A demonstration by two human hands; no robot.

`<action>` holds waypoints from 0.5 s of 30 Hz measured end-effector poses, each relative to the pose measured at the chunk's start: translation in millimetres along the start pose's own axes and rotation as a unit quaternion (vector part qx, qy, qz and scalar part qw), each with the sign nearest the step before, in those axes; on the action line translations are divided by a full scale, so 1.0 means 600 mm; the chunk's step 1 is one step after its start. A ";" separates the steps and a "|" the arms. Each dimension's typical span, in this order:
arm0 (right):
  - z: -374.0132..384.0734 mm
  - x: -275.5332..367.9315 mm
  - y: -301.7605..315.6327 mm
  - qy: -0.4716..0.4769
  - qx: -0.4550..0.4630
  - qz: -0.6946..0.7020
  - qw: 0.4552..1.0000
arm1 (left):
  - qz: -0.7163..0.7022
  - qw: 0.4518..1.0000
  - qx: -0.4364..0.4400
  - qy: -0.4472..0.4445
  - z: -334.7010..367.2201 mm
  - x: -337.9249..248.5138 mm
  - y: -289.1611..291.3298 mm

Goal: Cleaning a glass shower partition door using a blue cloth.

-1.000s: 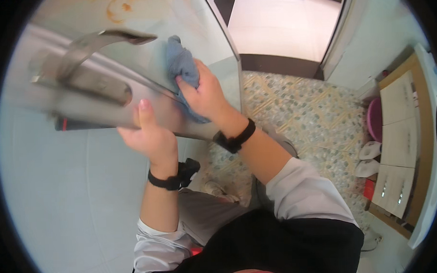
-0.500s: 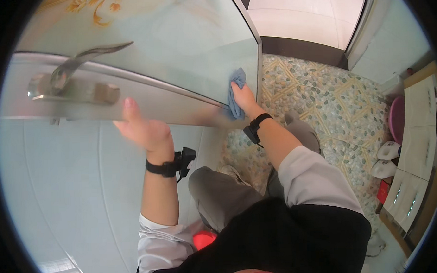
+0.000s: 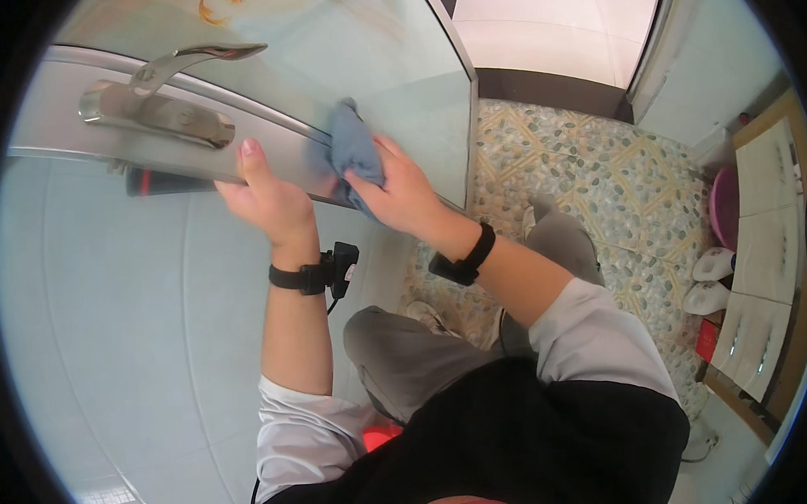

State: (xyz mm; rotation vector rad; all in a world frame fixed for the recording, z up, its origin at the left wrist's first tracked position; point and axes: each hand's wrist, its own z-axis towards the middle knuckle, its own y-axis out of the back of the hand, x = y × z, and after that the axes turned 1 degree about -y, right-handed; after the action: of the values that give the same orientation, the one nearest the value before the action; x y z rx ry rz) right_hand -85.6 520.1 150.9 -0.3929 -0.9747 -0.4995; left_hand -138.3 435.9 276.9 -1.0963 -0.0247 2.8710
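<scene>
Blue cleaning cloth (image 3: 354, 151) sits bunched under the right hand (image 3: 401, 192), whose fingers press it against the metal rail (image 3: 195, 144) of a glass shower door (image 3: 326, 59). At 9 o'clock of it, the left hand (image 3: 268, 199) lies open, flat on the rail. At 10 o'clock sits a chrome handle (image 3: 163, 105); pebble floor (image 3: 596, 174) lies at 3 o'clock.

The scene is brightly and evenly lit, daylight-like. The brightest patch is the pale floor (image 3: 547, 25) at the top centre, nearly washed out. The glass panel (image 3: 361, 67) in the upper left carries a soft milky sheen, and the metal handle (image 3: 163, 105) shows small highlights. Shadows are faint. Fisheye bending curves straight edges toward the black circular rim. Focus is fairly sharp at centre and softer outward.
</scene>
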 end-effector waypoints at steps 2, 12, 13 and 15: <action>0.050 0.026 0.005 0.033 -0.017 -0.009 0.999 | 0.008 1.000 -0.005 -0.003 -0.001 0.003 -0.008; 0.242 -0.129 0.000 0.003 -0.121 -0.105 0.987 | 0.040 0.996 -0.040 0.069 -0.008 0.022 0.049; 0.254 -0.156 0.000 -0.013 -0.134 -0.104 0.985 | 0.026 0.997 -0.022 0.067 -0.008 0.025 0.054; 0.280 -0.218 0.001 -0.062 -0.142 -0.134 0.979 | 0.038 0.995 -0.051 0.073 -0.011 0.029 0.056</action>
State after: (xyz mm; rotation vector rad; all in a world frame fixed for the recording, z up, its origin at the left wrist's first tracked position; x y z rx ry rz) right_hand -260.6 638.5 124.4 -0.5585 -1.0859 -0.8729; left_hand -148.8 403.7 259.0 -1.3529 -0.1264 2.8755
